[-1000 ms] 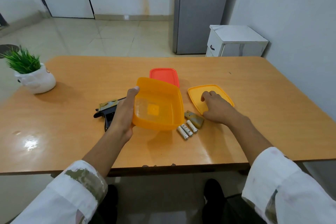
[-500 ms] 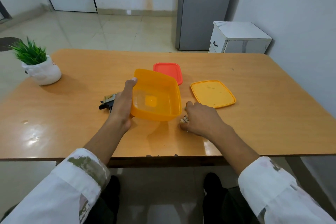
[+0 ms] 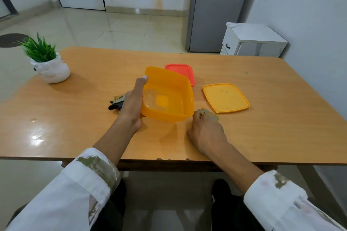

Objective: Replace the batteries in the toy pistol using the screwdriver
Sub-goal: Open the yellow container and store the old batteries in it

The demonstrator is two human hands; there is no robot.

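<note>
The toy pistol (image 3: 116, 101) lay on the worktop (image 3: 281, 122), mostly hidden behind the left hand (image 3: 132, 107), which gripped the left wall of the tilted, empty orange container (image 3: 170, 97), thumb along its rim. The right hand (image 3: 205, 131) rested just beside the container's near corner, fingers curled down against a camouflage-patterned piece (image 3: 210, 115), probably the battery cover; whether it held anything could not be told. The step looked like collecting loose batteries. Next, they would need lifting over the rim. An orange lid (image 3: 226, 98) lay beyond.
</note>
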